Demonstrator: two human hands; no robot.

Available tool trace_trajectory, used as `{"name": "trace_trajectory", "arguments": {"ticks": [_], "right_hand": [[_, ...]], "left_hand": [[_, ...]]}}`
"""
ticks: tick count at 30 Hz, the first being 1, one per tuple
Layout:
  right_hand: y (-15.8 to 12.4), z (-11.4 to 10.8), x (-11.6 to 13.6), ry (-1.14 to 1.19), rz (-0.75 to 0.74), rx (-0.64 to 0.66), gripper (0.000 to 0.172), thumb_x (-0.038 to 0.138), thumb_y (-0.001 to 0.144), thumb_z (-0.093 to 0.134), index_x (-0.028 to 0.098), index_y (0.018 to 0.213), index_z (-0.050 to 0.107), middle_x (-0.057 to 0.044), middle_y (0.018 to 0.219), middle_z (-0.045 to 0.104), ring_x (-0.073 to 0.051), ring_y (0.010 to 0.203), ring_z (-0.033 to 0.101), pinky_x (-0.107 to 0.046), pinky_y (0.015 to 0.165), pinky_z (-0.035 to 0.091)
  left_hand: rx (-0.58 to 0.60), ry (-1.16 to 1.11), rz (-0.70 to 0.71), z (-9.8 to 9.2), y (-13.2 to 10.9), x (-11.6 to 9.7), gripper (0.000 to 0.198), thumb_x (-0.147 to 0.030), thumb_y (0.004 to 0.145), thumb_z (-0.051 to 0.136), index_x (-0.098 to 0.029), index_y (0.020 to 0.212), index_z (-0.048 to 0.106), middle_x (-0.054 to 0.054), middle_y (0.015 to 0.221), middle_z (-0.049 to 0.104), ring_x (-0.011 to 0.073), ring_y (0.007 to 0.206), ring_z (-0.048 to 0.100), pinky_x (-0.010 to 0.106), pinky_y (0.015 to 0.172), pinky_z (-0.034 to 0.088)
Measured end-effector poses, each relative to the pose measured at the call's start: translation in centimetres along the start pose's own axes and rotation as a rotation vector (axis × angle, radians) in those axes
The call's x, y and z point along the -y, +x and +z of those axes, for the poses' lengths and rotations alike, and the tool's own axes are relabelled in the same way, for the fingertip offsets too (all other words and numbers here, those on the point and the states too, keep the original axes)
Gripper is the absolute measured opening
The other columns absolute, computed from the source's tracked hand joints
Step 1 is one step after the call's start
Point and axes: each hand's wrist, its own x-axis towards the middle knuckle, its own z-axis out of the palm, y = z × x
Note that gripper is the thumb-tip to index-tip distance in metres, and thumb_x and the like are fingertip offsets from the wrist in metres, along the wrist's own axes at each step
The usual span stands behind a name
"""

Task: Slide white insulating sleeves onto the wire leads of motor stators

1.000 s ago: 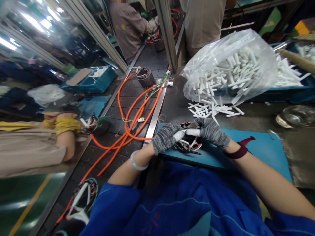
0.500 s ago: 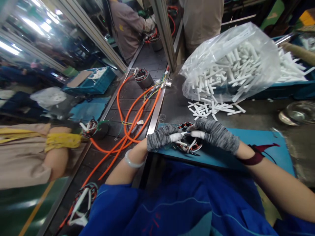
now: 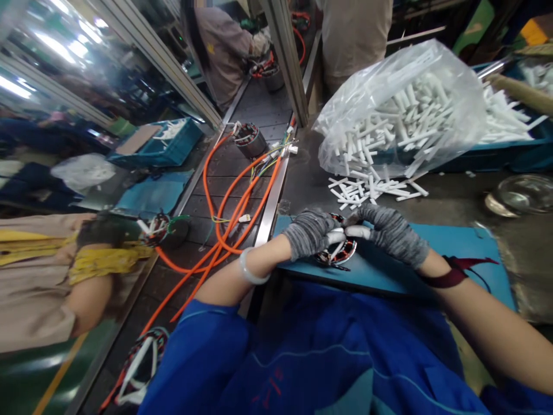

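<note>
A: Your left hand [image 3: 309, 233] is sitting further right than half a second ago; it is closing up on your right hand [image 3: 391, 233], so the white-tipped fingertips [image 3: 336, 236] are now meeting over the stator [image 3: 341, 253].

B: Agreed; the fingers of both your hands are curling in and pinching at the stator's far rim; whether a white sleeve is lying between them, I cannot tell. The stator itself is staying where it was, lying flat at the left end of the blue mat [image 3: 458, 253], just in front of you.

A: On the left, the co-worker's arm [image 3: 86, 288] is lying lower and nearer than before, beside another stator [image 3: 162, 227] on the belt.

B: Looking at your edges: the mat's left edge is running just beside the metal rail [image 3: 272, 199]; the orange cables [image 3: 228, 213] are looping on the belt right past that rail, to the left of your left wrist.

A: Beyond your hands, loose white sleeves [image 3: 371, 189] are lying near the mat's far edge; the plastic bag [image 3: 401, 104] full of them is bulging just behind.

B: Your open room is lying to the right, where the mat is stretching on past your right wrist; a glass bowl [image 3: 518, 202] is sitting well apart at the far right.
</note>
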Motion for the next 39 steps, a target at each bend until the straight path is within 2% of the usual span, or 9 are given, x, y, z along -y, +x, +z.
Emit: {"name": "trace_trajectory", "arguments": {"ticks": [4, 6, 10, 15, 19, 23, 27, 31, 39], "right_hand": [[-1.8, -0.1, -0.5, -0.005, 0.096, -0.063, 0.041, 0.057, 0.082, 0.074, 0.022, 0.104, 0.072, -0.005, 0.098, 0.074, -0.024, 0.091, 0.068, -0.040, 0.085, 0.055], [-3.1, 0.0, -0.6, -0.025, 0.116, -0.060, 0.044, 0.058, 0.081, 0.075, 0.023, 0.107, 0.070, -0.005, 0.103, 0.073, -0.025, 0.096, 0.068, -0.042, 0.088, 0.055], [-4.6, 0.9, -0.5, -0.065, 0.081, 0.044, 0.039, 0.059, 0.088, 0.066, 0.023, 0.100, 0.070, -0.006, 0.096, 0.070, -0.023, 0.089, 0.067, -0.040, 0.084, 0.056], [-3.8, 1.2, -1.8, -0.306, 0.015, 0.022, 0.035, 0.052, 0.096, 0.056, 0.022, 0.107, 0.071, -0.009, 0.107, 0.069, -0.024, 0.099, 0.065, -0.042, 0.093, 0.053], [-3.0, -0.3, -4.1, -0.759, 0.101, -0.155, 0.040, 0.045, 0.099, 0.050, 0.018, 0.118, 0.072, -0.017, 0.126, 0.065, -0.032, 0.112, 0.061, -0.052, 0.100, 0.049], [-3.2, -1.6, -5.8, -0.985, 0.203, -0.105, 0.038, 0.039, 0.097, 0.050, 0.018, 0.119, 0.073, -0.019, 0.124, 0.068, -0.035, 0.108, 0.062, -0.056, 0.093, 0.050], [-4.8, -1.4, -3.5, -0.768, 0.189, -0.271, 0.044, 0.051, 0.095, 0.055, 0.017, 0.116, 0.071, -0.015, 0.106, 0.073, -0.031, 0.098, 0.066, -0.047, 0.088, 0.053], [-5.8, 0.6, 0.9, -0.213, 0.227, -0.477, 0.036, 0.054, 0.083, 0.070, 0.023, 0.102, 0.072, -0.006, 0.091, 0.074, -0.023, 0.078, 0.068, -0.036, 0.073, 0.056], [-5.6, 2.9, 1.3, 0.309, 0.391, -0.272, 0.033, 0.051, 0.084, 0.072, 0.020, 0.095, 0.073, -0.003, 0.082, 0.074, -0.017, 0.070, 0.066, -0.030, 0.065, 0.053]], "left_hand": [[-0.147, -0.024, 0.014, -0.9, -1.7, -0.1, 0.044, -0.050, 0.099, 0.053, -0.019, 0.127, 0.066, 0.009, 0.107, 0.076, 0.0270, 0.098, 0.071, 0.039, 0.089, 0.056], [-0.241, -0.099, 0.098, -0.6, -3.7, 1.3, 0.072, -0.060, 0.091, 0.062, -0.019, 0.148, 0.048, 0.011, 0.121, 0.073, 0.0284, 0.107, 0.069, 0.040, 0.093, 0.056], [-0.316, -0.064, 0.301, 2.8, -6.9, 4.3, 0.086, -0.048, 0.090, 0.069, -0.024, 0.160, 0.024, 0.014, 0.138, 0.064, 0.0265, 0.118, 0.066, 0.037, 0.098, 0.054], [-0.224, 0.165, -0.102, 5.9, -7.4, 1.7, 0.095, -0.048, 0.088, 0.072, -0.017, 0.162, 0.020, 0.015, 0.107, 0.076, 0.0280, 0.092, 0.075, 0.033, 0.079, 0.056], [-0.064, 0.095, -0.383, 4.1, -5.1, -1.7, 0.120, -0.062, 0.078, 0.077, -0.007, 0.162, 0.011, 0.018, 0.101, 0.077, 0.0339, 0.084, 0.075, 0.037, 0.073, 0.056], [-0.129, -0.163, -0.364, 1.6, -4.4, -2.4, 0.130, -0.063, 0.068, 0.084, -0.012, 0.162, 0.008, 0.019, 0.127, 0.070, 0.0353, 0.109, 0.071, 0.038, 0.089, 0.056], [-0.364, -0.235, -0.255, 2.0, -7.4, -2.0, 0.111, -0.046, 0.073, 0.086, -0.018, 0.159, 0.021, 0.013, 0.122, 0.072, 0.0294, 0.106, 0.072, 0.035, 0.091, 0.058], [-0.648, -0.190, -0.175, 4.1, -9.9, -1.5, 0.062, -0.028, 0.085, 0.076, -0.022, 0.139, 0.048, 0.011, 0.120, 0.071, 0.0227, 0.102, 0.073, 0.032, 0.086, 0.062], [-0.750, 0.011, -0.037, 4.4, -10.1, -1.3, 0.022, -0.026, 0.092, 0.071, -0.020, 0.110, 0.061, 0.005, 0.096, 0.077, 0.0164, 0.085, 0.076, 0.024, 0.079, 0.063]]}}
